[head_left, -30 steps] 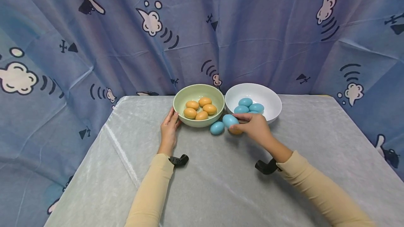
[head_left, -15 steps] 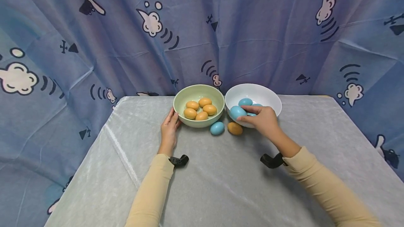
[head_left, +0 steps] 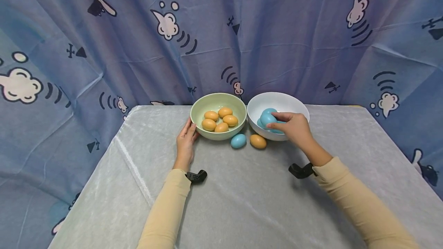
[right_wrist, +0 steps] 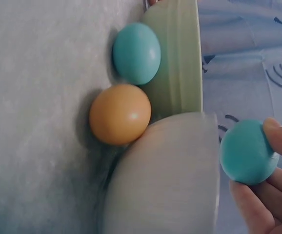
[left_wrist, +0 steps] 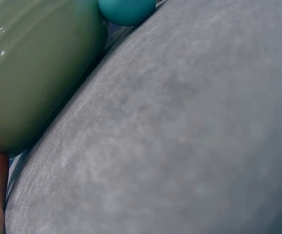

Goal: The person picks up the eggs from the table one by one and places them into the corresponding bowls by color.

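Note:
In the head view my right hand (head_left: 292, 126) pinches a blue egg (right_wrist: 249, 152) between thumb and fingertips, over the white bowl (head_left: 297, 107). Several more blue eggs lie in that bowl, partly covered by the held one and the hand. My left hand (head_left: 185, 142) rests against the left side of the green bowl (head_left: 219, 135), its fingers fairly straight along the wall. Several orange eggs (head_left: 209, 124) sit inside the green bowl. On the cloth in front of the bowls lie one blue egg (head_left: 238, 141) and one orange egg (head_left: 258, 141), side by side.
The two bowls stand side by side near the back of a table covered with grey cloth (head_left: 235, 203). Behind it hangs a blue patterned curtain (head_left: 207, 49). Each wrist wears a black camera mount (head_left: 196, 176).
My right hand has carried the blue egg from in front of the bowls, rightward and back, to over the white bowl. The left hand stays at the green bowl.

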`<state>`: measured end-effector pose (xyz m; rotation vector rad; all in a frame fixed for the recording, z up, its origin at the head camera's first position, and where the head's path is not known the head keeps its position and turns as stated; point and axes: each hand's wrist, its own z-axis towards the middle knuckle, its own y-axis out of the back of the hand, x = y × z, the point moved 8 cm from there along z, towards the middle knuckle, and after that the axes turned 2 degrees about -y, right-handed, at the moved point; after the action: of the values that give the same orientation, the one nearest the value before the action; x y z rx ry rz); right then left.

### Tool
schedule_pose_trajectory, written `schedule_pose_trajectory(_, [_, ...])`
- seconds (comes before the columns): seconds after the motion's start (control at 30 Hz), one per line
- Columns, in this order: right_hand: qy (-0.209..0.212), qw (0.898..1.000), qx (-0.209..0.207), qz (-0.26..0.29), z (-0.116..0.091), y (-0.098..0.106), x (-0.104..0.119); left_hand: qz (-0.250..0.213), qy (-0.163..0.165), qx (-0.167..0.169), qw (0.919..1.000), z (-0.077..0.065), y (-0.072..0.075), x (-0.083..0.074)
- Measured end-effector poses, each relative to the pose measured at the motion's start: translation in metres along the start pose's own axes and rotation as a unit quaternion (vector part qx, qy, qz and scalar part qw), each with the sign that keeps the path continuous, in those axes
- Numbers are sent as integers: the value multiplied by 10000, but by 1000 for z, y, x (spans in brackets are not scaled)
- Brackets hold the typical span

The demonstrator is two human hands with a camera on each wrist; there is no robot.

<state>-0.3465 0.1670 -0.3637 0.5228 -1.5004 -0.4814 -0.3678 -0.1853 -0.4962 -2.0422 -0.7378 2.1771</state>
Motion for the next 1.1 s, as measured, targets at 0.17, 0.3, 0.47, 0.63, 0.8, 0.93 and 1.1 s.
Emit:
schedule_pose_trajectory(0.17, [-61, 9999, 91, -37, 8, -3, -7, -11, 46, 53, 10000, 0, -1, 0])
schedule_pose_trajectory(0.3, [-71, 9997, 158, -159, 16, -6, -15, -22, 37, 75, 10000, 1, 0, 0])
schedule_pose_trajectory(0.47, [78, 9987, 219, -458, 27, -12, -20, 13, 16, 10, 10000, 2, 1, 0])
schedule_pose_trajectory(0.63, [81, 9966, 297, -761, 33, -17, -24, 35, 1, -34, 10000, 0, 0, 0])
schedule_pose_trajectory(0.8, [224, 9940, 379, -1002, 35, -20, -23, 33, -22, -66, 10000, 0, 0, 0])
schedule_pose_trajectory(0.93, [211, 9931, 450, -1064, 37, -22, -23, 24, -37, -75, 10000, 0, 0, -1])
schedule_pose_trajectory(1.1, [248, 9913, 535, -1177, 40, -23, -25, -6, -65, -53, 10000, 0, 0, 0])
